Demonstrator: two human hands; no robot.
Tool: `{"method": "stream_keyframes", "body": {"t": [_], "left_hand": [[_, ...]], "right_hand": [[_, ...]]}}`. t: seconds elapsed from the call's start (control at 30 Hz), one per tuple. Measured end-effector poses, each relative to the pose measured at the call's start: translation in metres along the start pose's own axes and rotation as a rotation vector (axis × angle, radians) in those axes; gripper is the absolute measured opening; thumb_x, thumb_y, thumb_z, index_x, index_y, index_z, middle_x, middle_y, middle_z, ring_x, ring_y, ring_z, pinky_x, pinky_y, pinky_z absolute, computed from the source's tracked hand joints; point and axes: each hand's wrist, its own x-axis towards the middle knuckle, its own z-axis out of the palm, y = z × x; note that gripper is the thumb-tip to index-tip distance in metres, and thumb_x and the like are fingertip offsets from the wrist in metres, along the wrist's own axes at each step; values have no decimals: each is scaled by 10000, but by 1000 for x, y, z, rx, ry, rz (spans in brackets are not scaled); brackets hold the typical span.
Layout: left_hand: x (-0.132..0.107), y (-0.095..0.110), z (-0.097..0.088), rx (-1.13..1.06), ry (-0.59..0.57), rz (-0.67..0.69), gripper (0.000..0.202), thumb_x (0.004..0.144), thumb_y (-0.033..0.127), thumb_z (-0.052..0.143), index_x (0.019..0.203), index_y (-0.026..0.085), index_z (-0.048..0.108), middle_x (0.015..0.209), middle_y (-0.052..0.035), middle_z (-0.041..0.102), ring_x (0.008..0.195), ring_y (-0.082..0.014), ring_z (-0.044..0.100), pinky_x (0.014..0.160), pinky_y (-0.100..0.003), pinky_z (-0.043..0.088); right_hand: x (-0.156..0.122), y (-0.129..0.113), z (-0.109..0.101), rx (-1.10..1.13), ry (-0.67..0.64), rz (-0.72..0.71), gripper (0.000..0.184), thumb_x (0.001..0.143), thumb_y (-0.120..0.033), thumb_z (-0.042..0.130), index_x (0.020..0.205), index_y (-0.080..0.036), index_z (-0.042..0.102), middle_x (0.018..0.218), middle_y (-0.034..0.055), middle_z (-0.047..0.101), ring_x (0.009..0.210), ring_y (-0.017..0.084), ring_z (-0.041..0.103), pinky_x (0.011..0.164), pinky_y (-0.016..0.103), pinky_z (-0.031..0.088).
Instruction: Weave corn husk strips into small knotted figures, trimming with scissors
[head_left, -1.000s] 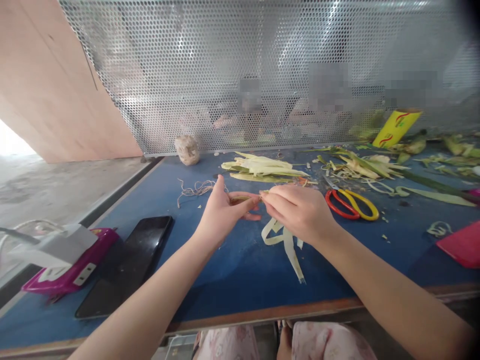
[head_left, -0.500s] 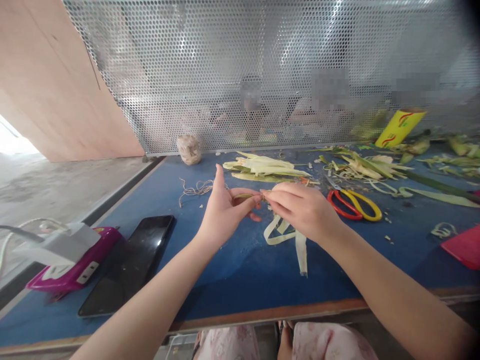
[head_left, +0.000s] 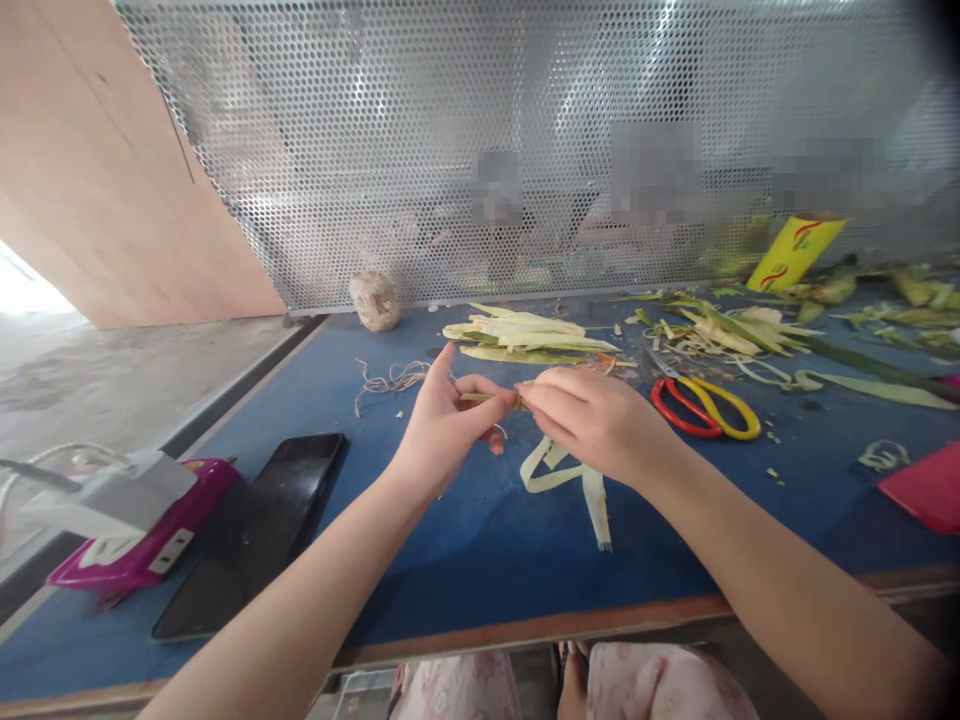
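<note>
My left hand (head_left: 442, 425) and my right hand (head_left: 596, 420) meet over the middle of the blue table (head_left: 465, 540). Both pinch a thin green-yellow leaf strip (head_left: 491, 399) that runs between their fingertips. Pale leaf strips (head_left: 577, 480) hang from under my right hand and trail onto the table toward me. Beyond the hands lies a pile of pale green leaves (head_left: 525, 338). Red and yellow scissors (head_left: 701, 405) lie just right of my right hand.
A black phone (head_left: 262, 525) and a magenta device with a white charger (head_left: 127, 520) lie at the left. A ball of twine (head_left: 373, 299) and loose twine (head_left: 390, 378) sit by the perforated metal screen (head_left: 480, 150). Leaf scraps (head_left: 735, 330), a yellow cup (head_left: 795, 252) and a red object (head_left: 926, 488) are at right.
My hands stay together on the strip with small finger shifts. The hanging pale strips have swung slightly under my right hand.
</note>
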Motion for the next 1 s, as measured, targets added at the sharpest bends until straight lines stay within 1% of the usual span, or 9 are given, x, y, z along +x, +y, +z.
{"method": "stream_keyframes", "body": {"t": [0.13,0.23,0.37,0.43,0.5,0.67,0.8,0.9,1.0], "left_hand": [[1,-1,2,23,50,22,1038,646,51,669,1422,138,-15,619,66,579,382,-53,448,319,-179,362],[0,-2,2,75,91,48,1025,639,72,670,1424,152,14,622,69,574,360,-37,416,304,-166,326],[0,-4,1,124,134,109,1007,630,102,672,1421,163,52,643,65,568,397,-37,434,320,-153,321],[0,-5,0,135,154,131,1007,625,108,670,1421,164,56,640,70,563,396,-35,430,330,-156,329],[0,-5,0,138,161,140,1005,617,100,661,1420,164,60,630,76,558,384,-32,423,340,-161,340],[-1,-8,1,135,153,164,977,597,51,610,1414,166,87,601,96,524,364,-43,439,345,-178,365],[0,-9,3,133,134,162,974,584,27,595,1409,147,92,578,106,511,368,-54,464,374,-188,404],[1,-9,3,136,141,155,967,578,19,586,1405,125,97,561,110,513,366,-58,470,385,-191,410],[2,-9,3,140,138,146,963,578,20,584,1404,110,96,553,110,516,369,-66,481,393,-198,418]], "right_hand": [[3,-4,-2,-148,-29,-48,293,858,-79,398,678,-172,610,662,37,584,593,124,531,552,272,420],[6,-7,-5,-244,-30,-94,303,853,-70,408,654,-202,594,614,15,581,627,142,532,596,307,425],[9,-10,-8,-243,6,-162,289,864,-95,422,689,-243,598,685,4,630,819,174,568,752,365,430],[9,-10,-8,-178,-18,-148,278,872,-110,424,718,-264,596,736,-4,648,886,172,566,792,372,420],[7,-9,-8,-184,-33,-188,263,882,-126,422,750,-279,589,802,-22,662,920,158,564,803,359,415],[1,-5,-8,-343,40,-415,246,886,-123,429,752,-270,573,837,-48,662,932,125,559,701,309,392],[2,-5,-9,-381,90,-458,235,872,-124,464,713,-257,573,810,-50,655,915,120,543,631,316,331],[3,-5,-8,-411,147,-493,197,849,-129,514,696,-236,577,792,-42,641,924,125,512,638,329,292],[3,-5,-6,-396,154,-505,158,827,-129,549,700,-214,587,782,-31,631,940,133,488,642,341,265]]}}
